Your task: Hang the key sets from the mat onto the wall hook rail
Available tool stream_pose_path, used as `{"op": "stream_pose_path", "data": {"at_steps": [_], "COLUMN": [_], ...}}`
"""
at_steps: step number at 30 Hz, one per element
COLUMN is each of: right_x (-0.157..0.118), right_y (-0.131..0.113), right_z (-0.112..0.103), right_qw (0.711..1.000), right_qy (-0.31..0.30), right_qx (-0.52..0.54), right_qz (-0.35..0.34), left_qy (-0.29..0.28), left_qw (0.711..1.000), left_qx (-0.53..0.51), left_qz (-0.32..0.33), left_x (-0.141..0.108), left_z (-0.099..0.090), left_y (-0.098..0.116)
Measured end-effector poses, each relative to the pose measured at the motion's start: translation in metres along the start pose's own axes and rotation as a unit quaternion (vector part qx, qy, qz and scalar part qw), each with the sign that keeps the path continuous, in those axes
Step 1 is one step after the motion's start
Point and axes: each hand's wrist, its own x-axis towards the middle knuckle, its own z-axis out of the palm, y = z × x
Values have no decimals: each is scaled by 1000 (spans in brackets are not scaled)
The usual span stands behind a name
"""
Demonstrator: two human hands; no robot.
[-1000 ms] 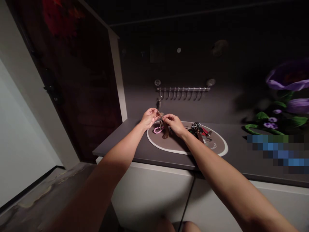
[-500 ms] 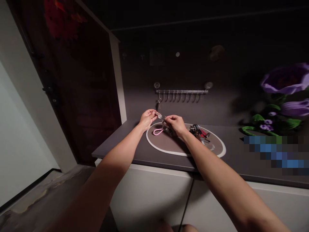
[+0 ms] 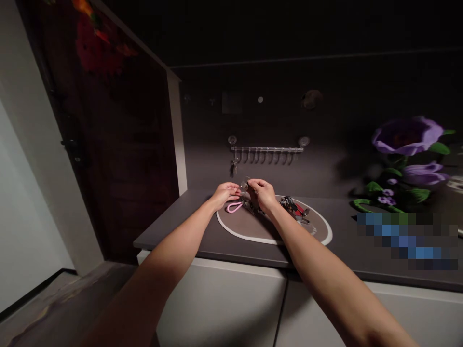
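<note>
At the frame's centre, the right hand (image 3: 263,193) pinches a key ring (image 3: 245,181); whether the left hand (image 3: 224,194) beside it grips anything, I cannot tell. Below are a pink strap (image 3: 235,210) and mat (image 3: 246,227).

I get a dim feed: the door (image 3: 148,149) is nearly black, soft shadow (image 3: 238,327) crosses the cabinet front (image 3: 217,289), blocky pixels (image 3: 401,241) mask some counter (image 3: 170,219), and detail between left hand (image 3: 226,195) and right hand (image 3: 263,193) blurs
</note>
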Motion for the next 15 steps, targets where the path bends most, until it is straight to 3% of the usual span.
{"op": "stream_pose_path", "data": {"at_steps": [5, 9, 15], "right_x": [4, 15, 40], "right_y": [-4, -10, -26], "right_z": [3, 6, 22], "right_qw": [1000, 1000, 999], "right_qy": [13, 15, 46], "right_qx": [1, 6, 24], "right_qz": [2, -5, 9], "left_qy": [-35, -9, 72], "left_qw": [996, 984, 913], "left_qx": [86, 160, 352], "left_qz": [16, 76, 195], "left_x": [6, 11, 10], "left_z": [2, 0, -3], "left_y": [-10, -16, -16]}}
